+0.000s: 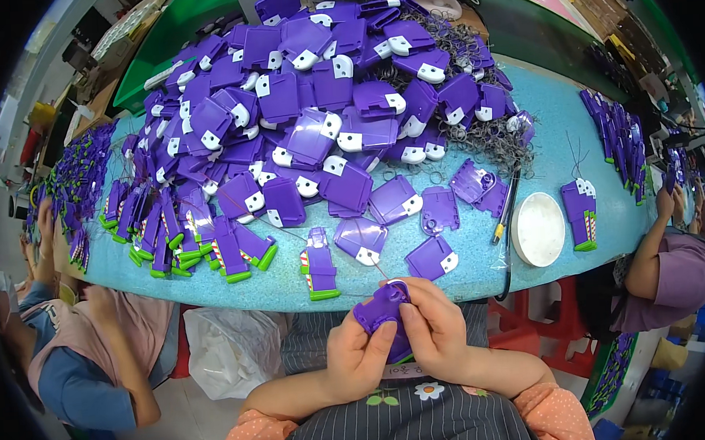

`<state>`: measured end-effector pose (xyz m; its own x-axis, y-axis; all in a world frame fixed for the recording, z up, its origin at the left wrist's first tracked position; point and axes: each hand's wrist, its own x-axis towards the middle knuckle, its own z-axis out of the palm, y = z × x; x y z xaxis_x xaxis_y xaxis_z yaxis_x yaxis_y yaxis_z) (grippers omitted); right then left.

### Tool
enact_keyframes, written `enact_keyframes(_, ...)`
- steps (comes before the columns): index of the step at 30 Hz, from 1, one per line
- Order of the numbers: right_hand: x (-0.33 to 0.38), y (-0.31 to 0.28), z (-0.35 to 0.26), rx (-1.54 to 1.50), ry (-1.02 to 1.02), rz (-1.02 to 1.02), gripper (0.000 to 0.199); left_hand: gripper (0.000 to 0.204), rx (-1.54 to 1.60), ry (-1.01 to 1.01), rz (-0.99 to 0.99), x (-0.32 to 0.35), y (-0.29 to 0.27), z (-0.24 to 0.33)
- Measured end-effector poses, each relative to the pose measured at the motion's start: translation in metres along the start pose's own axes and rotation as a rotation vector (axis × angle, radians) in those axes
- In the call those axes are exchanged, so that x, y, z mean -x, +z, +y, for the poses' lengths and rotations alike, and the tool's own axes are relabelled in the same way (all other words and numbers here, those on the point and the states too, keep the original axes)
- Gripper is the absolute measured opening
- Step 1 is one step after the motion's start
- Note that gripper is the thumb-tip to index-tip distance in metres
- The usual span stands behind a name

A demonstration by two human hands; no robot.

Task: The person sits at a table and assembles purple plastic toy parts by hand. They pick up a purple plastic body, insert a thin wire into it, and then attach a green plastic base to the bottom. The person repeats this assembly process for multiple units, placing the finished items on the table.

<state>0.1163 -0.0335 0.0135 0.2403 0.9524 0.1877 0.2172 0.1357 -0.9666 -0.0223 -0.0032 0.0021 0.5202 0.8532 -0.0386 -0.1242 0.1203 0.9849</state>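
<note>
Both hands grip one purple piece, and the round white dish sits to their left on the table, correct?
Wrong side: the head view shows the white dish on the table to their right. Left hand and right hand do grip one purple piece.

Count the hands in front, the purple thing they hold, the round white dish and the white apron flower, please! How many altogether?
Hands (left hand, right hand): 2
Held purple plastic assembly: 1
Round white dish: 1
White flower on the apron: 1
Total: 5
</note>
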Motion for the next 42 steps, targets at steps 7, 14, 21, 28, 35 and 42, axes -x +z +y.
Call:
enact_keyframes(7, -0.003, -0.006, 0.000, -0.010, 0.188, -0.113, 0.016, 0.032, 0.246, -0.054, -0.138, -0.003, -0.006, -0.009)
enact_keyframes(14, -0.053, -0.040, 0.007, 0.193, 0.051, -0.126, 0.023, 0.034, 0.447, -0.124, -0.196, -0.010, -0.019, 0.009)
enact_keyframes(21, -0.109, -0.052, 0.047, 1.257, 0.069, 0.117, 0.012, 0.033, 0.432, -0.193, -0.199, -0.006, -0.011, 0.016)
enact_keyframes(28, -0.061, -0.097, -0.007, 0.917, -0.059, 0.212, 0.006, 0.035, 0.371, -0.237, -0.142, 0.000, -0.008, 0.019)
enact_keyframes(35, -0.010, -0.161, -0.020, 0.945, 0.036, 0.308, 0.014, 0.034, 0.420, -0.335, -0.190, -0.003, -0.006, 0.014)
enact_keyframes(42, 0.000, -0.161, 0.015, 0.879, -0.037, 0.438, 0.019, 0.037, 0.369, -0.362, -0.190, -0.009, 0.000, 0.011)
